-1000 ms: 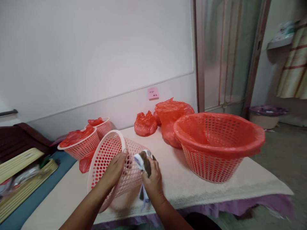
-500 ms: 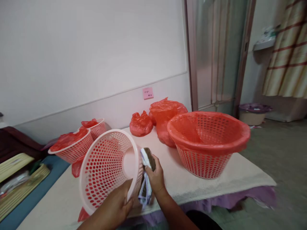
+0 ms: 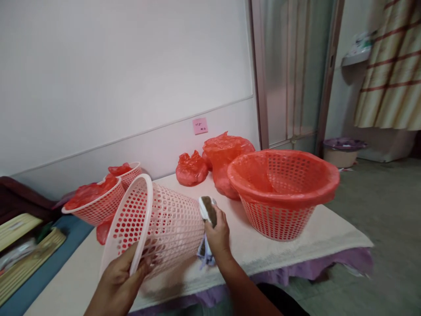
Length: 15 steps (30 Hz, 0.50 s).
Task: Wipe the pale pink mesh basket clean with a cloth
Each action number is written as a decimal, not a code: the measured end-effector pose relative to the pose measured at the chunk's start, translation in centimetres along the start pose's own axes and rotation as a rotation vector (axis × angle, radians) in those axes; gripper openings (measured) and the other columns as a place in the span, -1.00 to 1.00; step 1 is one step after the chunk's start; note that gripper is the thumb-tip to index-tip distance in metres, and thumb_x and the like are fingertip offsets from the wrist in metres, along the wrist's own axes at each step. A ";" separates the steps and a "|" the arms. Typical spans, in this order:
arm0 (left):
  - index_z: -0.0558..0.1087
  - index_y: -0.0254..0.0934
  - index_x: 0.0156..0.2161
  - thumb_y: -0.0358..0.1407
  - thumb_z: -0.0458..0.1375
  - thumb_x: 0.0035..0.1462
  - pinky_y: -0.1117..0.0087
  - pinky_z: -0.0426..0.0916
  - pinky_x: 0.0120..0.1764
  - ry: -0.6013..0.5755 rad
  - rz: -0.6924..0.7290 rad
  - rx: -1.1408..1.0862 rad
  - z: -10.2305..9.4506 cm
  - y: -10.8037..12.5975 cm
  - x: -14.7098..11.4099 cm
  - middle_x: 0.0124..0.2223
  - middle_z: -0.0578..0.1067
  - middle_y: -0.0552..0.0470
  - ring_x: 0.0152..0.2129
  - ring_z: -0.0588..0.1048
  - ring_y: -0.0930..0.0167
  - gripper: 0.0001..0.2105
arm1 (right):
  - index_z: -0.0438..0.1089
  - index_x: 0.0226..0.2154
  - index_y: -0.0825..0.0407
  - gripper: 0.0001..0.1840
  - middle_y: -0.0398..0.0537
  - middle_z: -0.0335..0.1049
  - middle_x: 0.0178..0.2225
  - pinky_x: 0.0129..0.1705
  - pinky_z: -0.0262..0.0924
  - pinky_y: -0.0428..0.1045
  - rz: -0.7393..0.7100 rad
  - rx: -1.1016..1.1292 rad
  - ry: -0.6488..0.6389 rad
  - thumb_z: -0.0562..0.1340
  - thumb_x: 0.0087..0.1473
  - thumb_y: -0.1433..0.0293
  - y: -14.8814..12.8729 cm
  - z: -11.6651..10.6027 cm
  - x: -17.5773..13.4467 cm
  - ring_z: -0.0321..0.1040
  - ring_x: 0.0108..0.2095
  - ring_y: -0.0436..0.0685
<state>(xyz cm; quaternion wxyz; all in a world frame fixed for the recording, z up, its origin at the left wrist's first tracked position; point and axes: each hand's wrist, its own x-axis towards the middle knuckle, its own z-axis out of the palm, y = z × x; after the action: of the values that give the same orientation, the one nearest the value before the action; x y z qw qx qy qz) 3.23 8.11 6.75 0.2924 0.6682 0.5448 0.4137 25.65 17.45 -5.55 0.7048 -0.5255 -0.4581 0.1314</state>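
My left hand [image 3: 123, 276] grips the rim of a pink plastic basket [image 3: 174, 219] full of holes, its thumb outside and fingers through the opening side. The basket lies tilted on its side in the air, mouth to the left, base to the right. Bunched in my right hand [image 3: 217, 232] is a brown, white and purple cloth [image 3: 207, 210], held against the basket's base end. Part of the cloth hangs below the hand. To the right stands a larger pink basket [image 3: 279, 219] lined with a red plastic bag [image 3: 305, 169].
Red plastic bags [image 3: 191, 169] and a fuller one [image 3: 225, 162] sit by the wall. Two smaller lined baskets [image 3: 105, 204] stand at the left. A pink note [image 3: 200, 126] is on the wall. A bin [image 3: 340, 156] stands on the floor at right.
The basket has turned so that its outer side now faces me and its mouth points left. My left hand moved left with the rim; the cloth moved slightly right.
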 end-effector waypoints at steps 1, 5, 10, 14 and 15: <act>0.53 -0.09 0.02 -0.05 0.29 0.03 0.35 0.50 -0.07 0.023 -0.024 -0.023 0.0 0.1 -0.1 0.01 0.60 0.03 -0.08 0.57 0.23 -0.57 | 0.26 0.11 0.04 -0.39 0.15 0.34 0.02 0.10 0.23 0.25 0.013 -0.001 0.006 0.12 -0.06 0.54 0.1 0.0 0.1 0.30 0.07 0.28; 0.53 -0.19 -0.02 -0.02 0.31 -0.03 0.31 0.53 -0.14 0.083 -0.046 -0.051 1.4 1.6 0.3 -0.02 0.61 -0.03 -0.10 0.58 0.19 -0.52 | 0.21 0.14 -0.03 -0.31 0.06 0.31 -0.03 0.13 0.21 0.20 -0.155 0.027 -0.073 0.09 -0.09 0.61 -2.9 -0.3 -2.2 0.27 0.06 0.22; 0.53 -0.23 -0.09 -0.06 0.30 -0.02 0.31 0.49 -0.09 0.062 -0.009 -0.112 2.9 2.9 1.4 -0.05 0.62 -0.03 -0.08 0.55 0.17 -0.59 | 0.11 0.22 -0.01 -0.17 0.11 0.17 0.04 0.01 0.30 0.17 -0.581 0.027 -0.307 0.15 -0.18 0.58 -6.8 -0.9 -5.9 0.24 0.01 0.26; 0.48 -0.26 -0.05 -0.07 0.30 0.00 0.35 0.50 -0.22 0.089 -0.130 -0.194 2.6 2.4 1.8 -0.13 0.61 -0.02 -0.21 0.58 0.24 -0.56 | 0.17 0.18 0.00 -0.23 0.11 0.19 0.00 0.00 0.29 0.21 -0.571 -0.053 -0.267 0.13 -0.15 0.60 -4.6 -0.5 -4.5 0.24 -0.02 0.26; 0.46 -0.26 -0.04 -0.07 0.30 0.00 0.35 0.50 -0.26 0.105 -0.162 -0.207 2.6 2.4 1.9 -0.15 0.61 -0.02 -0.25 0.58 0.26 -0.55 | 0.19 0.17 0.00 -0.25 0.09 0.22 -0.03 0.03 0.27 0.23 -0.481 -0.076 -0.243 0.12 -0.14 0.61 -3.6 -0.3 -3.8 0.24 -0.01 0.26</act>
<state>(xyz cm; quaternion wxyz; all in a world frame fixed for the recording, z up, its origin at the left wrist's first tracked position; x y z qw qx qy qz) 6.73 9.54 7.95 0.3634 0.5656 0.5660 0.4773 22.72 13.26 -4.34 0.6353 -0.4082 -0.6555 0.0052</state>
